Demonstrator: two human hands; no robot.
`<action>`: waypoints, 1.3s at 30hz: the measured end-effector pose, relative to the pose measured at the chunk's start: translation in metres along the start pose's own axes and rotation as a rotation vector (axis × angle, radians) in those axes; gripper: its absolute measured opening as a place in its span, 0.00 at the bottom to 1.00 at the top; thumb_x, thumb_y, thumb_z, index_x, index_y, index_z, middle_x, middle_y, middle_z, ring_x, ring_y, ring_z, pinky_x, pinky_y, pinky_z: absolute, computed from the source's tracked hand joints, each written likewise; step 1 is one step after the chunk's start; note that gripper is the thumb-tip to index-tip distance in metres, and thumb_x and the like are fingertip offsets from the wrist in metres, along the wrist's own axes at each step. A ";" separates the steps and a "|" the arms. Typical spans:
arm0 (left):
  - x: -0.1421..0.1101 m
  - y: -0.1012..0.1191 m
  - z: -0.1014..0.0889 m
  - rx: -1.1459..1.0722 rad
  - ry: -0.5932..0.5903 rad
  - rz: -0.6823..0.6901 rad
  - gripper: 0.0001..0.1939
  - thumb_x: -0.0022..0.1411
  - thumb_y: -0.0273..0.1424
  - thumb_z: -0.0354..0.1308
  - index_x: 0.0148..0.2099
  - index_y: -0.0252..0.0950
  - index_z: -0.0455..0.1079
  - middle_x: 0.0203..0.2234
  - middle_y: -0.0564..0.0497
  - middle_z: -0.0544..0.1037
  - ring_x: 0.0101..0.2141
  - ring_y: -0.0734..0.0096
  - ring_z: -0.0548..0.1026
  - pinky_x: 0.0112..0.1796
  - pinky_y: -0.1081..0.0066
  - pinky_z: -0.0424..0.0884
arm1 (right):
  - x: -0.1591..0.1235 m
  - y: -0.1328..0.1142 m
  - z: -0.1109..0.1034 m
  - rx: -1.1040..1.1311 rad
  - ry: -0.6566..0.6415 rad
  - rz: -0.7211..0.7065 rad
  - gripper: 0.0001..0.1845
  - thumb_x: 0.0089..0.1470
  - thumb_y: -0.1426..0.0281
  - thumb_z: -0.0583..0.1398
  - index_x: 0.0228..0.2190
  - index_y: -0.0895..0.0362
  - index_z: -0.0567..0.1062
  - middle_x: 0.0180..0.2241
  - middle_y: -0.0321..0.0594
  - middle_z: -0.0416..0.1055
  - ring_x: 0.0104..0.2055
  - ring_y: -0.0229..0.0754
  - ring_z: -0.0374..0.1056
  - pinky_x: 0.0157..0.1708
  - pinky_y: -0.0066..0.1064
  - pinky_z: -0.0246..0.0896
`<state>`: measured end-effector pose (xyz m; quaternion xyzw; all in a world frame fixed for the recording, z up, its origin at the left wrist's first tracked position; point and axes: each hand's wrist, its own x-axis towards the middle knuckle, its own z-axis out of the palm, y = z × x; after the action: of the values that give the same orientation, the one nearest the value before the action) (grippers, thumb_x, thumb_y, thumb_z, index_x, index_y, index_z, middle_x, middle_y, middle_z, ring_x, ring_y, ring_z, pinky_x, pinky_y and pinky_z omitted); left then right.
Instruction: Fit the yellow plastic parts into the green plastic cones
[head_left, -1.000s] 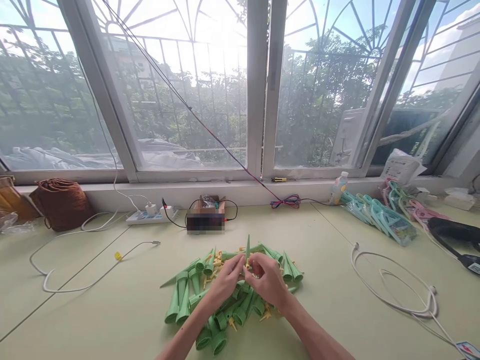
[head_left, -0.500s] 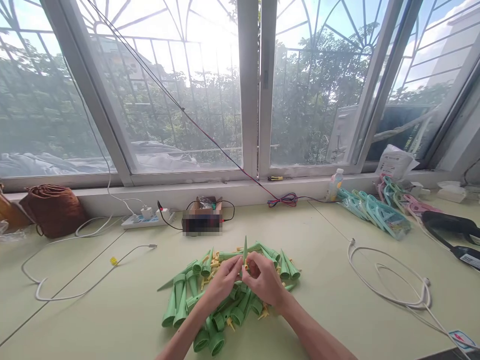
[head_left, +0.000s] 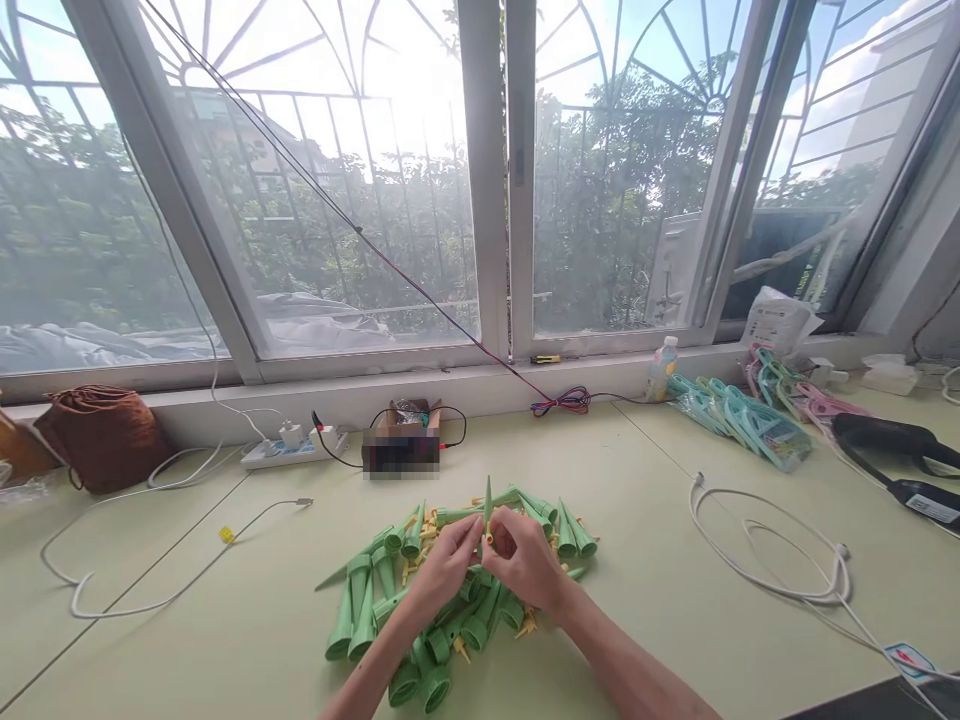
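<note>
Holding one green plastic spike tip up above the middle of the pile, you have a yellow fitting against its near side; your left hand is closed to a fingertip pinch on the spike from the left; your right hand is curled, its thumb and forefinger pinching from the right; which fingers bear on the fitting cannot be told.

The step in hand appears to be joining fitting to spike; the next move calls for a steady spike and a fitting kept square to its seat while you press; a tilted fitting could bind.

Around and below your hands lie loose green spikes and loose yellow fittings, all on the pale green tabletop; farther back, near the windowsill, sit a power strip and a looped red-and-blue wire.
</note>
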<state>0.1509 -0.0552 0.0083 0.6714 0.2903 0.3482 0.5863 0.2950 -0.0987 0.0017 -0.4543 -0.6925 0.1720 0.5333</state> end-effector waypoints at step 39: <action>-0.006 0.020 0.001 -0.423 0.094 0.086 0.21 0.63 0.44 0.57 0.48 0.31 0.73 0.33 0.46 0.75 0.32 0.69 0.74 0.32 0.69 0.74 | -0.009 0.001 0.000 -0.025 0.087 0.009 0.12 0.62 0.63 0.53 0.40 0.58 0.71 0.21 0.31 0.62 0.20 0.35 0.57 0.21 0.25 0.54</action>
<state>0.1479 -0.0638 0.0276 0.5281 0.2088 0.4571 0.6845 0.2962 -0.1052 -0.0042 -0.4712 -0.6686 0.1457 0.5565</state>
